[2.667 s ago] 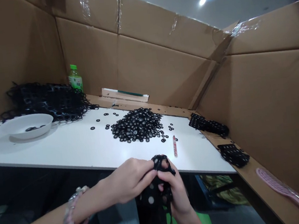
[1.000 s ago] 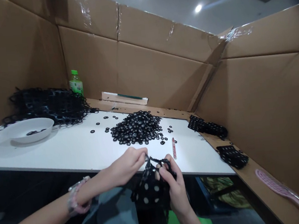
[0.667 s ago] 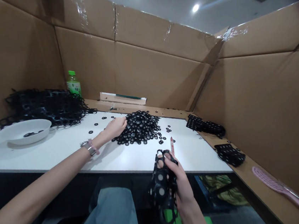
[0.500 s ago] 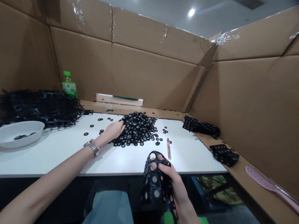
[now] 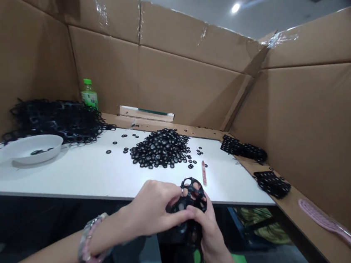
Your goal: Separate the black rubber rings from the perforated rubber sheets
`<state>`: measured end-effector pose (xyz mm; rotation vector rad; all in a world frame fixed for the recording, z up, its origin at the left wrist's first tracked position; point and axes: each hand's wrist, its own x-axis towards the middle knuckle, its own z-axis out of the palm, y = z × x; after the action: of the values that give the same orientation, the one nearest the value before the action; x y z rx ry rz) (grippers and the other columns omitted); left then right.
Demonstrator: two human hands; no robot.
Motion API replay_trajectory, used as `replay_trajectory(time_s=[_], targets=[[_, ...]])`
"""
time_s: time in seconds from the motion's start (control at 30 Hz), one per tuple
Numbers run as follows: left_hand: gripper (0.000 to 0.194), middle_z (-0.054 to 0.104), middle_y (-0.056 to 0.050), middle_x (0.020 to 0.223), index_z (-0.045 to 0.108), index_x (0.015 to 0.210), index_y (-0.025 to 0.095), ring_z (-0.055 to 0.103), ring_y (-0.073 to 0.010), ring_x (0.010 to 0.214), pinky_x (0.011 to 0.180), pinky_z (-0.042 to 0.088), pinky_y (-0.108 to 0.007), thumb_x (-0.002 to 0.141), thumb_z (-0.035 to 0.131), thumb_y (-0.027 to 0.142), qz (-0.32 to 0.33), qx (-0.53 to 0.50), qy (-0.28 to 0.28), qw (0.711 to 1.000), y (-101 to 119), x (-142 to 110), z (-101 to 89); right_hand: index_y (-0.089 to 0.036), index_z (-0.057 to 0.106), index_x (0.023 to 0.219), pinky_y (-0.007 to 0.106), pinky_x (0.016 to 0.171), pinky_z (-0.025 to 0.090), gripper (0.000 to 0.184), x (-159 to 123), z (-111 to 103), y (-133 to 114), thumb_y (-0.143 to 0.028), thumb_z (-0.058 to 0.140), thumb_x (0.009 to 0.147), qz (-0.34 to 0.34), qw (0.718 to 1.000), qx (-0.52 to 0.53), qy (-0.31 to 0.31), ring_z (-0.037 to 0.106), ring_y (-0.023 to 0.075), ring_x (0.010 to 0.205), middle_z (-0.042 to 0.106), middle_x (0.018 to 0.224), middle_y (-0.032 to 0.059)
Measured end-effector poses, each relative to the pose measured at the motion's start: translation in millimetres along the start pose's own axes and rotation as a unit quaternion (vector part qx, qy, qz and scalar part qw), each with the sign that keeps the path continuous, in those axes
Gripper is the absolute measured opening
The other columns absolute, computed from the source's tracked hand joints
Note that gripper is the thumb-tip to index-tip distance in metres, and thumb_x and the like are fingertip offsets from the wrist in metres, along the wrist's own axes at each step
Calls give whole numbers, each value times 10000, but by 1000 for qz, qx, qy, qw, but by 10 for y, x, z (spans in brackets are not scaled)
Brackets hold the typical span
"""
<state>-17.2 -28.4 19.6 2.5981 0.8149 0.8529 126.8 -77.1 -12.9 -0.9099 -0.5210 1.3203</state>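
Observation:
My right hand (image 5: 211, 225) is wrapped round a limp black perforated sheet (image 5: 190, 197), full of round holes, which hangs down over the table's front edge. From the left, my left hand (image 5: 158, 204) closes thumb and fingers on the sheet's upper part, the thumb tips of both hands close together. Whether a small ring is also between the left fingers is hidden. Beyond the hands, a heap of small black rings (image 5: 161, 149) lies on the white tabletop (image 5: 85, 170). Right of the heap lies a slim reddish pen-like tool (image 5: 204, 173).
A white bowl (image 5: 17, 154) with a few black pieces stands at left, before a tangled black mesh pile (image 5: 58, 121) and a green-capped bottle (image 5: 89, 96). Folded black perforated sheets (image 5: 271, 183) and a pink hairbrush (image 5: 319, 217) lie at right. Cardboard walls (image 5: 188, 75) enclose the table.
My left hand has come back from the ring heap to the perforated sheet in my right hand. The view has shifted slightly left.

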Motion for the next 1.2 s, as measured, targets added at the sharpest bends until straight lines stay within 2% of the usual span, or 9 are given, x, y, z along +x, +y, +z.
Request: replay_trajectory(time_s=[0.17,0.33,0.47,0.6,0.73,0.87,1.0,1.1,1.2], targets=[[214,562,14,695,441,755,192,477,-125,575,529,295,-223,896,408,351,24,3,-60,998,25,3,-34,-237,575,1000,297,742,524,531,-46,13,3,-195,787,515,13,1000,0,11,655,206,843,706,876,-1],[162,590,-8,786,461,842,193,519,-137,645,583,344,-223,914,372,308,16,-24,-99,995,75,-7,-107,-258,580,1004,296,781,518,493,-27,-44,62,-202,776,554,-16,1000,-17,8,639,201,922,703,949,-10],[236,533,9,696,446,765,184,468,-113,593,587,352,-211,924,275,221,-5,-77,-86,993,22,-11,-31,-255,585,1004,266,784,511,501,3,-86,83,-206,777,544,-43,998,-35,25,634,184,924,707,929,-16],[376,396,37,562,359,618,175,406,-98,549,548,336,-200,939,215,307,-77,-141,-23,987,-119,15,71,-229,582,983,282,737,521,490,59,-25,72,-196,763,529,-24,999,-37,29,642,195,866,705,874,-8],[412,378,40,510,339,570,179,401,-95,489,485,340,-193,922,182,324,-135,-125,45,982,-470,166,25,-213,584,931,250,598,514,465,98,24,26,-178,749,497,-32,998,8,57,629,148,659,683,756,-34],[355,406,14,552,331,606,198,424,-135,525,521,359,-237,899,155,295,-185,-16,158,970,-1127,407,-167,-258,579,968,260,564,507,415,7,-80,-107,-203,718,581,-96,993,44,45,611,136,618,671,769,-47],[220,501,-24,630,416,624,193,499,-191,650,659,401,-297,819,396,293,-175,45,138,974,-1679,610,-216,-261,585,1020,279,544,513,403,-51,-149,-205,-214,690,633,-76,995,47,-43,611,153,640,669,869,1],[160,548,-55,710,485,665,177,533,-214,703,711,422,-325,774,488,293,-163,60,108,979,-1829,713,-147,-217,612,963,280,525,513,387,4,-123,-204,-192,706,589,4,994,67,-88,589,150,590,657,784,15],[190,552,-94,889,533,822,150,540,-227,809,797,415,-354,809,460,325,-141,62,111,982,-1707,743,-101,-199,624,891,256,510,503,349,68,-79,-179,-168,700,551,56,988,95,-106,563,133,553,619,674,-10]])
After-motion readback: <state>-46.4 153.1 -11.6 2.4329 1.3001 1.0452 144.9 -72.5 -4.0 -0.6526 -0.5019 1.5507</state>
